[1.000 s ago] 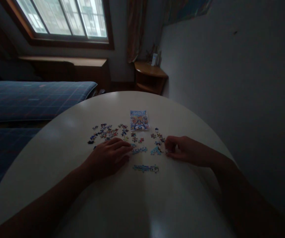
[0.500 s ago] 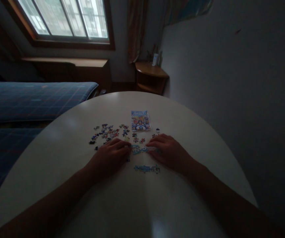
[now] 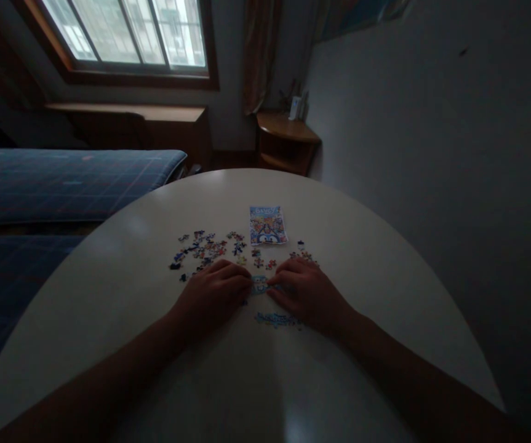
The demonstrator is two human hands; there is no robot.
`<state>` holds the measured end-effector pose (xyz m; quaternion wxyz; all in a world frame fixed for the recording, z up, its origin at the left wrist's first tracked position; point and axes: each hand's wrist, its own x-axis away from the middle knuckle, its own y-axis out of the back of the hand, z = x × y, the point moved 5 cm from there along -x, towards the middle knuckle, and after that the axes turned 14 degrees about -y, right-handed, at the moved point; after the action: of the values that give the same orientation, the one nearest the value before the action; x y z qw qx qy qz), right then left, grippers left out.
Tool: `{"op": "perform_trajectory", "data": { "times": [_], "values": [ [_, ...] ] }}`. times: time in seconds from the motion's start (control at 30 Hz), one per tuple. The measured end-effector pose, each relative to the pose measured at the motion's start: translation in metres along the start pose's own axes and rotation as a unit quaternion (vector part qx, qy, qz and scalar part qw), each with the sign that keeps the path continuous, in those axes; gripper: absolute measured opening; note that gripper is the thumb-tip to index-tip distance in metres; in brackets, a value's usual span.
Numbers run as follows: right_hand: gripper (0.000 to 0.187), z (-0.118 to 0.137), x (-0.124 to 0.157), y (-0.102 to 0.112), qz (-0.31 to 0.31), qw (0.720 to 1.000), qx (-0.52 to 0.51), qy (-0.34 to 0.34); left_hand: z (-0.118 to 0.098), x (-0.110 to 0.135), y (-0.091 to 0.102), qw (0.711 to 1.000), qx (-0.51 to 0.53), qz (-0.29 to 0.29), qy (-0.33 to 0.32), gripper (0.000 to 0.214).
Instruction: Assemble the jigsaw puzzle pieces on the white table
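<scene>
Both my hands lie palm down on a round white table (image 3: 362, 246). My left hand (image 3: 214, 294) has its fingers stretched flat, tips touching a small joined blue puzzle section (image 3: 259, 284). From the other side my right hand (image 3: 306, 294), fingers also flat, touches and partly covers the same section. Just in front of the hands lies a short strip of joined pieces (image 3: 272, 319), its right end under my right hand. Several loose puzzle pieces (image 3: 200, 247) are scattered beyond my left hand. A few more loose pieces (image 3: 303, 253) lie beyond my right hand.
A small printed picture card (image 3: 267, 225) lies on the table behind the pieces. A bed with a blue checked cover (image 3: 62, 178) stands at the left. A wooden corner shelf (image 3: 286, 138) and a window (image 3: 127, 31) are at the back, a wall at the right.
My right hand has moved left from the loose pieces on the right to the blue section between the hands. My left hand has stayed almost still.
</scene>
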<state>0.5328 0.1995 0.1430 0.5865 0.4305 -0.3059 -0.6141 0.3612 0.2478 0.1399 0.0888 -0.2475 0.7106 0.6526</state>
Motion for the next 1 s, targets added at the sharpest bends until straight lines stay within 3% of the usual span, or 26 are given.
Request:
{"op": "perform_trajectory", "data": {
  "times": [0.37,0.67,1.0],
  "values": [
    [0.009,0.004,-0.001,-0.001,0.011,0.999,-0.017,-0.024,0.003,0.001,-0.002,0.998,0.039,-0.025,0.034,0.014],
    [0.012,-0.003,-0.002,0.001,0.024,0.998,-0.047,-0.035,-0.009,-0.004,0.008,0.998,-0.044,0.012,-0.048,0.015],
    [0.009,-0.003,-0.004,0.004,0.017,0.998,-0.045,-0.044,-0.009,-0.003,0.007,0.996,-0.058,0.008,-0.062,0.018]
  ]
}}
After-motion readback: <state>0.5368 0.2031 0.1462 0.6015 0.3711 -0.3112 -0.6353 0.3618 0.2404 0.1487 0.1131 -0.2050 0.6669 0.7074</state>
